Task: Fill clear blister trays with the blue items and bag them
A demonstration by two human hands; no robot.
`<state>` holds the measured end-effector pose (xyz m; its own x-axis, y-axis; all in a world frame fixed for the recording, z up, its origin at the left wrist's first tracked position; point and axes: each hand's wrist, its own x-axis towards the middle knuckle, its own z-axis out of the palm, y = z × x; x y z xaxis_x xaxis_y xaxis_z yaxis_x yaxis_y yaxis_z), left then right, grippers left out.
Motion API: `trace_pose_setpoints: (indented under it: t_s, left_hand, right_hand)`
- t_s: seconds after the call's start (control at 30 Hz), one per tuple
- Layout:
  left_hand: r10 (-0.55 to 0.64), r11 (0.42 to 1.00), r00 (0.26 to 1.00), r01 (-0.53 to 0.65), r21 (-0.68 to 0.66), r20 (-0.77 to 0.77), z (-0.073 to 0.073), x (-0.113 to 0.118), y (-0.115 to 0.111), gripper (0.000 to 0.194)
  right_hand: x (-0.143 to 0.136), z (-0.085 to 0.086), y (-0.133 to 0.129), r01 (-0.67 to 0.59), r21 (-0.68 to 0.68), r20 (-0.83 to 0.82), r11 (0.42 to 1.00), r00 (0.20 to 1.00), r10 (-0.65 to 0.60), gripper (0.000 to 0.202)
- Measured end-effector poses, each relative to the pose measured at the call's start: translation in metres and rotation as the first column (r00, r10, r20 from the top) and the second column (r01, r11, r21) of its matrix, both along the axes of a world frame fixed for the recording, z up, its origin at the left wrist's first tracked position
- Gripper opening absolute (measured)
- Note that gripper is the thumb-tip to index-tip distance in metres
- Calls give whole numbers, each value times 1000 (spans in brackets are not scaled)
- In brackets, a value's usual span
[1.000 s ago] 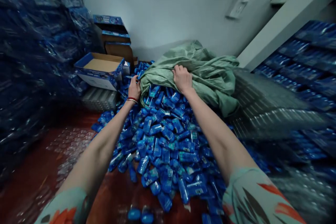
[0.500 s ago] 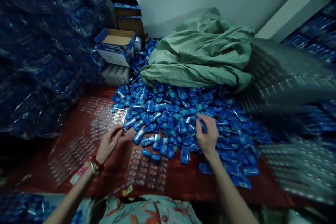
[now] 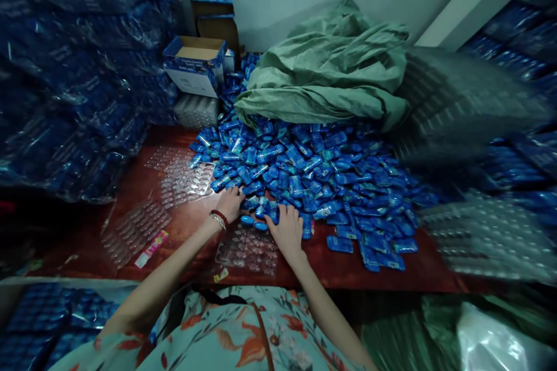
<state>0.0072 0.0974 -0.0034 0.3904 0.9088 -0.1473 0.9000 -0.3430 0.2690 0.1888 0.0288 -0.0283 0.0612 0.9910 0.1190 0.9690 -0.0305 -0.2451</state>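
Observation:
A heap of shiny blue packets [image 3: 296,168] covers the middle of the red table. My left hand [image 3: 230,204], with a red bead bracelet and a silver one at the wrist, rests at the heap's near left edge, its fingers bent over the packets and partly hidden. Close to it on the right, my right hand [image 3: 287,229] lies on packets, thumb apart from the fingers. A few packets sit between the two hands. Just below them is a clear blister tray [image 3: 248,252], where two blue oval pieces [image 3: 255,222] lie at the far edge.
More clear blister trays [image 3: 134,229] lie at left, beside a pink label strip [image 3: 151,248]. Blue wrapped bundles [image 3: 73,81] are stacked at far left. An open carton [image 3: 195,66] and a green cloth [image 3: 326,69] stand behind the heap. Stacked clear trays [image 3: 491,237] are at right.
Both hands have come together at the near edge of the heap: the left moved right, the right moved left. Some front packets have shifted. The camera view has tilted down slightly.

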Motion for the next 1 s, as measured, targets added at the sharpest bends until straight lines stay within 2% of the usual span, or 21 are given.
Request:
trace_pose_setpoints:
  t_s: [0.07,0.13,0.2,0.27,0.33,0.4,0.47,0.53,0.63,0.73,0.8,0.87,1.0]
  left_hand:
    - [15,1000,999,-15,14,47,-3,-4,-5,22]
    - [64,997,979,-72,37,193,-4,-15,-14,17]
    - [106,991,906,-131,35,410,-1,-32,-28,15]
    - [130,985,816,-170,19,564,5,-49,-48,18]
    - [160,975,774,-222,26,613,12,-62,-72,21]
    - [208,956,769,-291,42,604,17,-66,-96,22]
    - [236,939,767,-337,61,597,17,-60,-114,23]
    - [225,938,758,-338,74,612,13,-47,-122,23]
    - [109,960,792,-242,144,601,1,-27,-120,23]
    - [-95,960,876,-45,276,472,-7,-19,-112,30]
    - [-225,944,897,104,313,382,-8,-18,-108,34]
    - [-306,933,896,214,291,321,-6,-18,-107,37]
    - [-332,931,909,272,245,252,-8,-16,-114,34]
  right_hand:
    - [2,-4,0,-39,6,-79,999,996,39,33]
    - [10,-3,-3,-72,48,-233,996,969,81,28]
    - [23,1,-10,-83,99,-401,992,909,116,27]
    - [39,10,-21,-125,118,-500,985,849,168,28]
    - [53,20,-36,-218,82,-520,972,823,228,31]
    - [59,27,-51,-304,16,-512,953,816,269,35]
    - [57,30,-64,-319,-45,-507,947,824,254,36]
    - [49,27,-70,-307,-54,-494,950,835,242,30]
    - [34,19,-66,-351,45,-409,935,848,338,21]
    - [24,18,-54,-468,136,-207,873,849,487,29]
    - [21,24,-47,-574,104,-58,812,812,581,32]
    - [19,34,-41,-664,24,45,748,748,662,31]
    - [15,50,-36,-737,-72,104,672,664,740,28]
